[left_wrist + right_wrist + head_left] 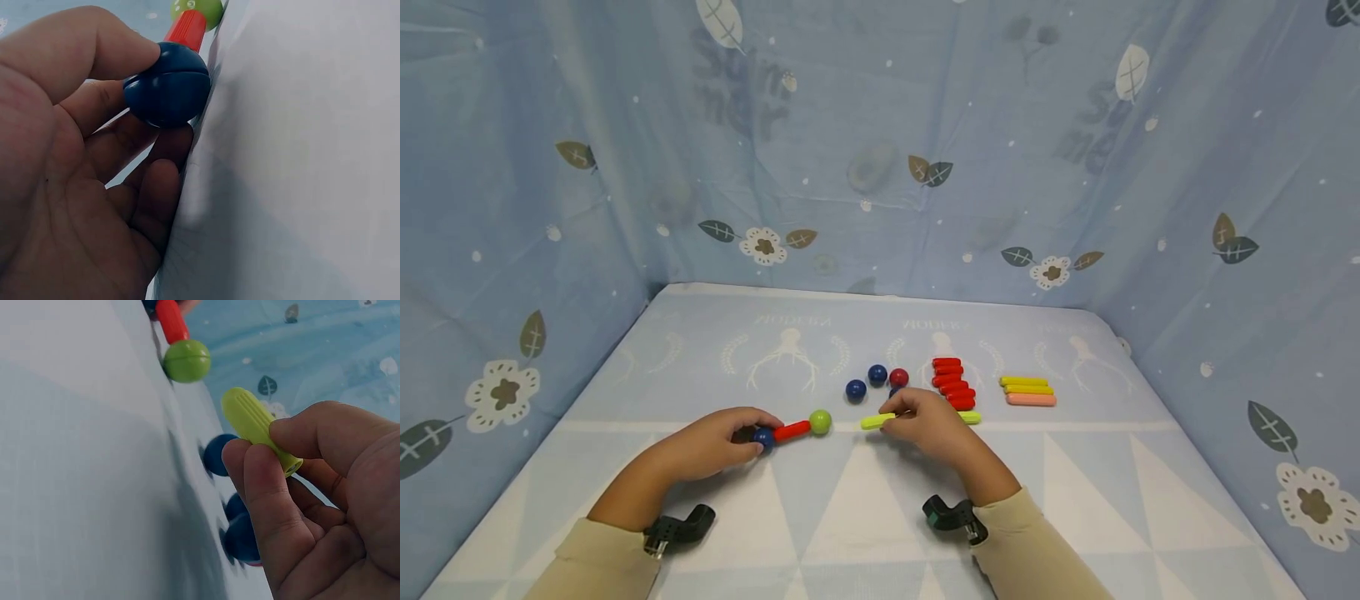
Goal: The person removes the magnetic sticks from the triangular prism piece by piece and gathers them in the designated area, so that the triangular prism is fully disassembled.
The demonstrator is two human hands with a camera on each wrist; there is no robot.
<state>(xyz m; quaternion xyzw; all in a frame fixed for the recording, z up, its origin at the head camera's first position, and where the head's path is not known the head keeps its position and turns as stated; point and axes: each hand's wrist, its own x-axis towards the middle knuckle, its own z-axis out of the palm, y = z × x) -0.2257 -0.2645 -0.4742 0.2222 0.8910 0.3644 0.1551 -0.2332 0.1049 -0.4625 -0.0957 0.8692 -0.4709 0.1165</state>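
Note:
My left hand (718, 442) pinches a blue ball (165, 87) between thumb and fingers, low over the cloth. A red rod (792, 431) runs from that ball to a green ball (821, 422), the three forming one short bar. In my right hand (928, 427), thumb and fingertips pinch a yellow-green ribbed rod (253, 419). Its rounded end points toward the green ball, with a gap between them; a hollow end shows near the fingers in the right wrist view. Another yellow-green rod (972, 417) lies just right of the right hand, partly hidden behind it.
Beyond the right hand lie blue balls (856, 391), one partly covered by the hand, and a red ball (898, 378). Several red rods (951, 382) form a column to their right. Farther right are yellow rods (1028, 382) and a salmon rod (1032, 400). Patterned curtains (880, 150) enclose the table.

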